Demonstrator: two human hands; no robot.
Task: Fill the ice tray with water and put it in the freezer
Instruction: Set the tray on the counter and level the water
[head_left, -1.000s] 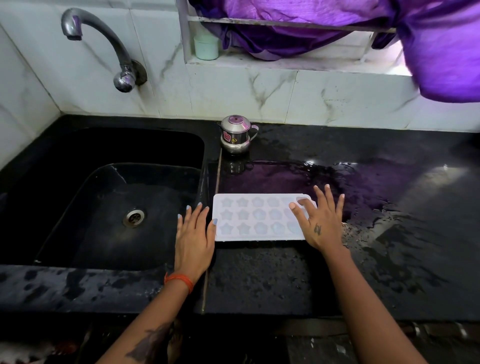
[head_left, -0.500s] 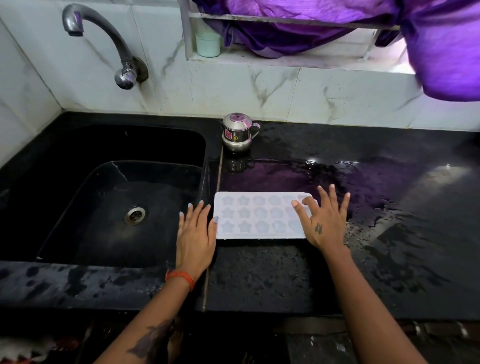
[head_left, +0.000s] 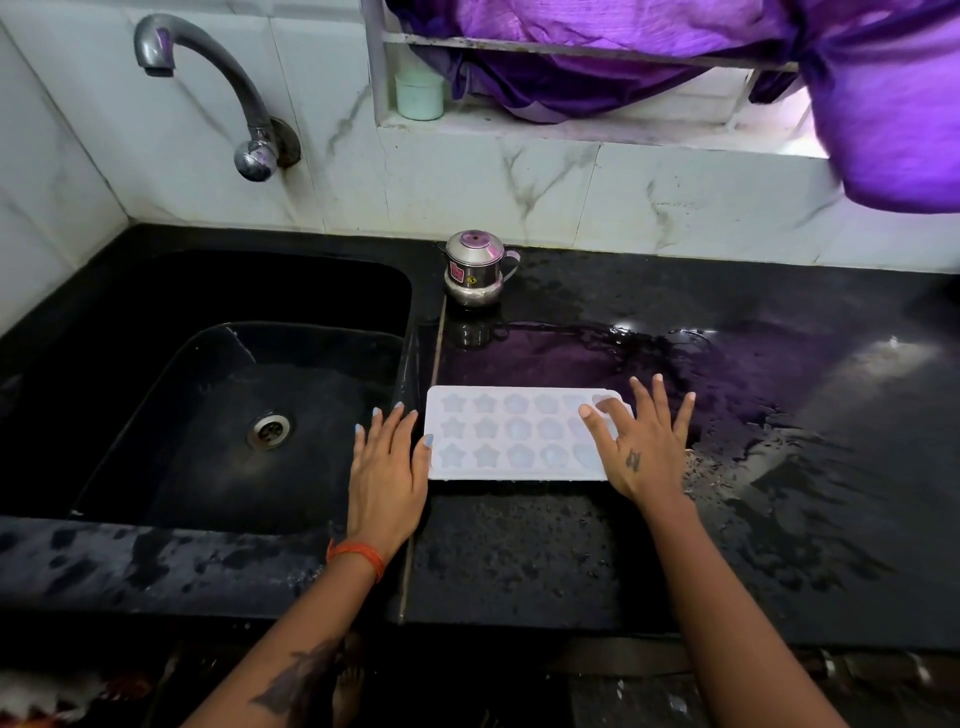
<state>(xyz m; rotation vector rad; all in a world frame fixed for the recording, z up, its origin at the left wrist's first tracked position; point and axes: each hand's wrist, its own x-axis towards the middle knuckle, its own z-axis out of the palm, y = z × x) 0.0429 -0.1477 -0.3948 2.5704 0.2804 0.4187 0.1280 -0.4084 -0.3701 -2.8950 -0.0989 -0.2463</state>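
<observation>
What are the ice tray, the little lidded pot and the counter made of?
Ice tray: likely matte white plastic or silicone, translucent moulded cells. Lidded pot: polished steel, mirror reflections. Counter: probably polished black stone, glossy and wet.

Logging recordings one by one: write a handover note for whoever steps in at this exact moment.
Left hand: open, flat at the ice tray's left end.
Right hand: open, fingers spread over the tray's right end.
Ice tray: flat on the wet black counter, just right of the sink, below the metal pot.
Done: cannot tell whether the cells hold water.
Left: check fill, use the tap if needed, carry level to the freezer, which is out of view.
</observation>
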